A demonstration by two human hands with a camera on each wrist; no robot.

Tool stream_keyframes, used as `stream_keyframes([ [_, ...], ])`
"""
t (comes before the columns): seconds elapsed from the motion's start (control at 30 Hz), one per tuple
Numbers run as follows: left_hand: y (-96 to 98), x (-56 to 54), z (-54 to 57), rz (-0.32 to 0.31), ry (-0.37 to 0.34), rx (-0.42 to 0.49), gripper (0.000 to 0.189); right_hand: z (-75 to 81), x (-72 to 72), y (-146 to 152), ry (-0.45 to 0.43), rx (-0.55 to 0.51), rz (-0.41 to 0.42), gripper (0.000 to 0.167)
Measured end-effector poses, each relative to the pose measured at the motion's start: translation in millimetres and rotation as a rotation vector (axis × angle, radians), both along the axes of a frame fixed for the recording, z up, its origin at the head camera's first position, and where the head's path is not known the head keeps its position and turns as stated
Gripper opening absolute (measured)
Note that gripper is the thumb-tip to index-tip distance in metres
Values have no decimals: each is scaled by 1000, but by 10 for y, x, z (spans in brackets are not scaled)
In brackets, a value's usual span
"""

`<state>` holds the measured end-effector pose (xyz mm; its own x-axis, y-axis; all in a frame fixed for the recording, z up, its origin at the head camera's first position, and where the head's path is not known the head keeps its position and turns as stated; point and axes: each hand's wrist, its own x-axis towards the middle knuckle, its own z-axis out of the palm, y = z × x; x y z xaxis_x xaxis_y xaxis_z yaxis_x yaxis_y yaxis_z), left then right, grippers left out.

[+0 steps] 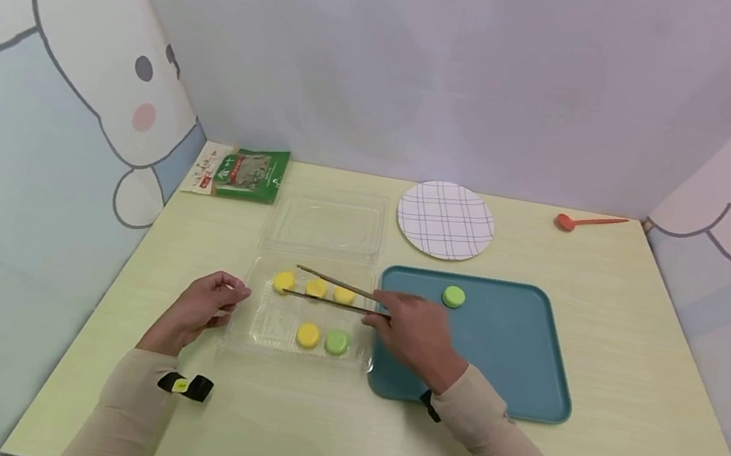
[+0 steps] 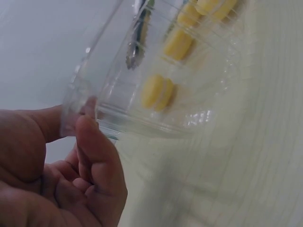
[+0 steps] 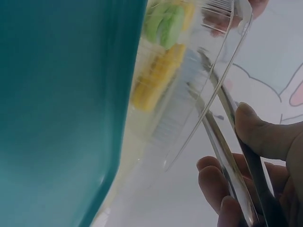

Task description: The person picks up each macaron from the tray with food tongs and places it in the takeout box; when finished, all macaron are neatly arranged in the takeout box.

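Note:
My right hand (image 1: 420, 337) holds metal tongs (image 3: 222, 145), their two arms spread apart over the clear plastic container (image 1: 280, 326). Nothing shows between the tips. Inside the container, three yellow macarons (image 1: 284, 282) stand along the back part. Toward the front are another yellow macaron (image 1: 308, 335) and a green macaron (image 1: 337, 342). At the left, my left hand (image 1: 201, 306) pinches the container's rim between thumb and fingers, as the left wrist view shows. The hinged lid (image 1: 325, 226) lies folded back.
Right of the container is a blue tray (image 1: 495, 358), with one green macaron (image 1: 454, 296) near its back edge. Behind stand a round checked plate (image 1: 446, 220), a red spoon (image 1: 566, 223) and a green food packet (image 1: 249, 173) by the wall.

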<state>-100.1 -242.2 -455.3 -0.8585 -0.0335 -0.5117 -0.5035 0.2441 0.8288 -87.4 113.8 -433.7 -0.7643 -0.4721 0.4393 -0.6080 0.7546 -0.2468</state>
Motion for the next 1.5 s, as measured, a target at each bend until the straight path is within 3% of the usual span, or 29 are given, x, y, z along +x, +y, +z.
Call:
stream_keyframes([
  [0.23, -4, 19, -2, 6, 2, -3, 23, -22, 27, 123, -13, 6, -42, 38],
  [0.67, 25, 21, -18, 12, 4, -8, 24, -96, 133, 404, 65, -99, -49, 46],
  [0.9, 27, 20, -19, 12, 12, -16, 23, -117, 203, 604, 89, -123, -121, 70],
  [1.23, 21, -43, 70, 28, 23, -41, 25, -123, 169, 813, 136, -136, -177, 74],
  [1.5, 16, 65, 16, 12, 19, -31, 25, -159, 306, 920, 144, -123, -221, 76],
])
